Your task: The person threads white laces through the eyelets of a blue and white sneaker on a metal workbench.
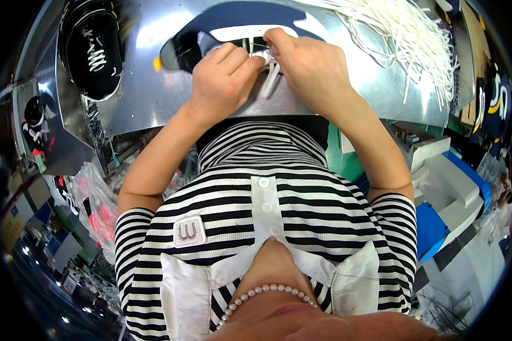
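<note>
head view, looking down over a striped shirt (301, 210) with a white collar: both hands meet at the near middle of a shiny metal work surface (153, 96).

work item – a dark navy shoe (210, 40) with a white side panel lies on the metal surface, directly under and beyond the hands. a white shoelace (269, 79) runs out from between the hands and hangs toward the near edge of the surface; its far end is hidden by the fingers.

left hand (222, 79): fingers curled closed, knuckles up, pinching the lace and the shoe part at the thumb side. right hand (304, 65): fingers bent and pressed onto the same spot, gripping the lace from the other side. the two hands touch each other at the fingertips.

edges and clearance – the near edge of the metal surface runs just below the wrists, close to the body. to the far right, a loose bundle of white laces (404, 40) spreads over the surface, near the right forearm but apart from it. at the far left, a black cap-shaped item with white markings (94, 48) sits well apart from the left hand. bare metal lies between that item and the left hand. right of the body stands a white and blue machine housing (455, 193), below the surface level.
</note>
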`<state>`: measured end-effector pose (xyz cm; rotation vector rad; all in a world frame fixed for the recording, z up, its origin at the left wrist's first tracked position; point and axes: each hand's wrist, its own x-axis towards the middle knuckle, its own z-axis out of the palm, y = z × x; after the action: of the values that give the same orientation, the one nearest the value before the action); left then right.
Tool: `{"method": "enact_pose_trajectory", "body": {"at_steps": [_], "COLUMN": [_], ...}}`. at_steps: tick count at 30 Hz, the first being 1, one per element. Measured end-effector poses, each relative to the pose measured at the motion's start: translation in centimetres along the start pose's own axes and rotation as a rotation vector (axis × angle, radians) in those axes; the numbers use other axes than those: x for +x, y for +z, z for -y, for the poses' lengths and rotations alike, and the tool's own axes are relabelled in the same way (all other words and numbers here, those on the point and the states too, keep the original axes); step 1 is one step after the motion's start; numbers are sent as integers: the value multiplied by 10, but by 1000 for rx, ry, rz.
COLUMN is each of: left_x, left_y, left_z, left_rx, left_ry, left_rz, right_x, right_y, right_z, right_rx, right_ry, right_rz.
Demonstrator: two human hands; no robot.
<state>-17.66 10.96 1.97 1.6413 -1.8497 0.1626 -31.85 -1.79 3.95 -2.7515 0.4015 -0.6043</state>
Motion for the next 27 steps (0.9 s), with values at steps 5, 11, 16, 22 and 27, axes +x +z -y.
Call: {"method": "enact_pose_trajectory", "body": {"at_steps": [5, 11, 16, 22, 27], "left_x": [-3, 1, 3, -1, 0], "left_y": [5, 7, 4, 10, 4], "left_z": [1, 4, -3, -3, -8], "left_rx": [-4, -111, -119, -34, 0], "left_ry": [28, 1, 7, 42, 60], "left_rz": [20, 88, 113, 2, 69], "right_x": [8, 19, 44, -6, -19], "right_y": [2, -8, -147, -20, 2], "right_z": [-16, -33, -77, -14, -11], "right_rx": [294, 576, 755, 365, 74], "right_ry": [196, 319, 133, 49, 108], "right_rz": [225, 28, -274, 159, 124]}}
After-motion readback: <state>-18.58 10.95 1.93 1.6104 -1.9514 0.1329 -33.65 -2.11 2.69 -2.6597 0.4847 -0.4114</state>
